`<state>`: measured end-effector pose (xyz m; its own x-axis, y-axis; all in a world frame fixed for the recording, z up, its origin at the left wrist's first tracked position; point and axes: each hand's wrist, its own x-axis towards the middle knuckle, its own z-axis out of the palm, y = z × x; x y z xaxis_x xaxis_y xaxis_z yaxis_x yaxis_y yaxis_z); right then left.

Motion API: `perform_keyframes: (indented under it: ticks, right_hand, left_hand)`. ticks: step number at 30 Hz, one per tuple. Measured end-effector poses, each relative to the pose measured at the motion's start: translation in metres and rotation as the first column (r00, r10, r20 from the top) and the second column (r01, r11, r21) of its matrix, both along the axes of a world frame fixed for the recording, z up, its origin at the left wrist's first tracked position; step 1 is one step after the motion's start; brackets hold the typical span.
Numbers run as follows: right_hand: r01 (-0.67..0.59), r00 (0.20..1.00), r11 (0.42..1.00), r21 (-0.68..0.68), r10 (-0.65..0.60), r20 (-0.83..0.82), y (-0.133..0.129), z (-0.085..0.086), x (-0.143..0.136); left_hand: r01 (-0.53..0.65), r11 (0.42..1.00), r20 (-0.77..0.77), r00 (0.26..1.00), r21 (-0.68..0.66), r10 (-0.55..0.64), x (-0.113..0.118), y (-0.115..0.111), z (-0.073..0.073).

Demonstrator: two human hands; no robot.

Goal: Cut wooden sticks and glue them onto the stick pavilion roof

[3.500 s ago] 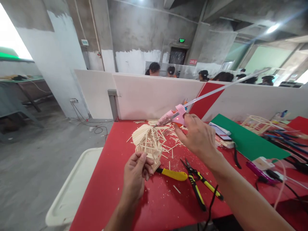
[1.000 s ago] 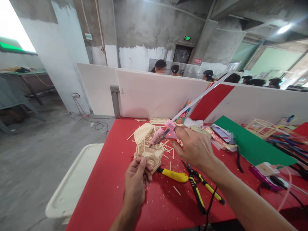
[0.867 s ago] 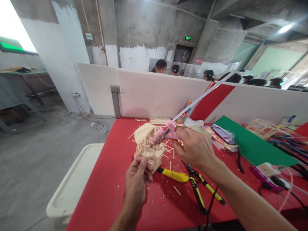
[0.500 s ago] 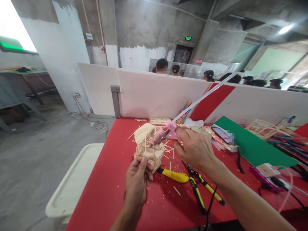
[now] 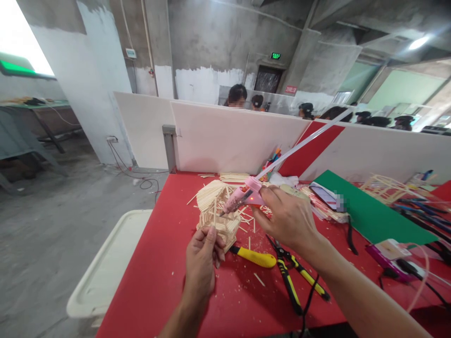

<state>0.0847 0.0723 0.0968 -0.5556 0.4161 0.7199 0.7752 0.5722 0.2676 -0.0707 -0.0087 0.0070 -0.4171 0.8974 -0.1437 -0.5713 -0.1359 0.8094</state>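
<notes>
My right hand (image 5: pixel 287 211) is wrapped round a pink glue gun (image 5: pixel 243 196), whose long clear glue stick (image 5: pixel 303 143) slants up to the right. The gun's nozzle points down at a small structure of pale wooden sticks (image 5: pixel 229 227). Beside it, my left hand (image 5: pixel 204 249) pinches an upright wooden stick (image 5: pixel 215 212) between thumb and fingers, at the structure's near left side. Whether the nozzle touches the wood cannot be made out. Loose sticks (image 5: pixel 207 193) lie heaped behind the structure.
On the red table (image 5: pixel 155 277) are a yellow-handled cutter (image 5: pixel 255 257), black-and-yellow pliers (image 5: pixel 289 277), a phone (image 5: pixel 324 196), a green board (image 5: pixel 369 211) and a purple power strip (image 5: pixel 391 263). A white partition (image 5: pixel 229 138) stands behind; several people's heads show beyond it.
The glue gun and my right hand have shifted slightly right, and the glue stick's upper end is a little lower. My left hand still pinches the stick, which has moved slightly right.
</notes>
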Motion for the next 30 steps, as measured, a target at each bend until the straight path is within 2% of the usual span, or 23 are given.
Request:
perform_keyframes:
  ticks: [9,30]
  right_hand:
    - [0.022,0.999,1.0,-0.02,-0.022,-0.024,0.0,-0.003,0.003]
    - [0.04,0.997,0.998,-0.058,-0.043,-0.065,0.002,-0.008,0.008]
  left_hand:
    - [0.017,1.0,-0.061,0.998,0.022,-0.016,0.004,0.007,-0.002]
    - [-0.048,0.999,-0.079,0.996,0.025,0.05,0.001,0.022,0.013]
